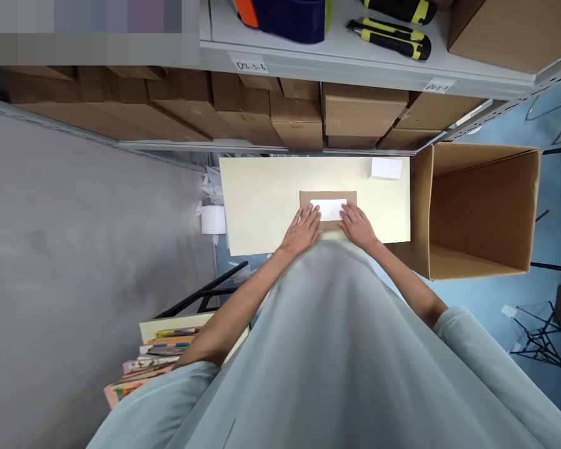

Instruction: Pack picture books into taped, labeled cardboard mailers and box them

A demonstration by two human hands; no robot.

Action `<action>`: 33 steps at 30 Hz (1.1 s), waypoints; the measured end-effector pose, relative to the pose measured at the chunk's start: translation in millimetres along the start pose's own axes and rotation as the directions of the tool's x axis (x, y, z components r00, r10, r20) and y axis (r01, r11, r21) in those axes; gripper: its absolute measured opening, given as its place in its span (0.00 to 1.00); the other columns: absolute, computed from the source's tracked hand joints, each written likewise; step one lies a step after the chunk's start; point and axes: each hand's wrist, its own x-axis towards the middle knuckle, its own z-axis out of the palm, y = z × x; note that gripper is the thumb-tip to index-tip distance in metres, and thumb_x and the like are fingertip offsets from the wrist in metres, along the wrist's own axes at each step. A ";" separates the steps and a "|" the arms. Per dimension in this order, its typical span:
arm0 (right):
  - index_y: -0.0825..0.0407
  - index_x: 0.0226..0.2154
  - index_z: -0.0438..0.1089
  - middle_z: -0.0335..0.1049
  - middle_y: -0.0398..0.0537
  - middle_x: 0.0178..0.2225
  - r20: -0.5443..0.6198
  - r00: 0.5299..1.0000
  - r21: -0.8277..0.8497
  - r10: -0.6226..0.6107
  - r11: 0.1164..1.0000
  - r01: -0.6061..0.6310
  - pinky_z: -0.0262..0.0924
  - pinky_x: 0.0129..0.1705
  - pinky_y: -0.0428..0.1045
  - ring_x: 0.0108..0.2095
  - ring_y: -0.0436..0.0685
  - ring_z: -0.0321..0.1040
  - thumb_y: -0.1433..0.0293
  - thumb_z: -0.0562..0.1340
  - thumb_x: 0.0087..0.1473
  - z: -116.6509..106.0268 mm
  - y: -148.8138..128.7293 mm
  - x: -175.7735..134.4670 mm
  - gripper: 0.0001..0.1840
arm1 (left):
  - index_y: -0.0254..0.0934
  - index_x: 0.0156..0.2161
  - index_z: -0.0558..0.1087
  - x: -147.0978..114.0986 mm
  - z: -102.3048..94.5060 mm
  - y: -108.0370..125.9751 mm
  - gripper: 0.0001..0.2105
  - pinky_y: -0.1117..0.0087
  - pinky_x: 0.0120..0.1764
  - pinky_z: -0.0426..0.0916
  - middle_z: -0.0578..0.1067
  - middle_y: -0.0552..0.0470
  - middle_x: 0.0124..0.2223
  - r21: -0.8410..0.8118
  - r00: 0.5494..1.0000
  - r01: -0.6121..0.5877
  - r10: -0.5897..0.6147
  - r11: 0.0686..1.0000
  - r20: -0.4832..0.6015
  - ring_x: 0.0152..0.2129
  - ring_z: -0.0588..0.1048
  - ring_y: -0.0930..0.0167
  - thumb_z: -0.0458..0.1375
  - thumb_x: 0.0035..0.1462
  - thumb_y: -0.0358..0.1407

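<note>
A flat brown cardboard piece [305,199], perhaps a small box or mailer, lies on the cream tabletop [262,187] close to my body. On it sits a white rectangular label [330,210]. My left hand [303,229] rests flat over the cardboard's left side, fingertips at the label's left edge. Over the right side lies my right hand [358,226], its fingers outstretched and touching the label's right edge. Neither hand is wrapped around anything. The cardboard's near edge is partly covered by my hands.
A large open cardboard box [481,212] stands right of the table. A small white stack [386,168] lies at the back right. Beyond are shelved cartons [364,109] and utility knives [393,40]. A white roll [213,219] is at left, above a pile of books [163,349].
</note>
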 end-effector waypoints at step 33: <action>0.60 0.80 0.50 0.41 0.60 0.82 0.002 0.997 0.029 0.078 0.997 -0.078 0.41 0.82 0.68 0.82 0.68 0.41 0.61 0.50 0.77 6.6 -0.3 18.9 0.37 | 0.26 0.80 0.53 31.7 -13.5 -20.6 0.36 0.44 0.80 0.38 0.50 0.34 0.82 -0.019 0.998 0.008 -0.007 1.000 0.058 0.81 0.48 0.53 0.48 0.75 0.43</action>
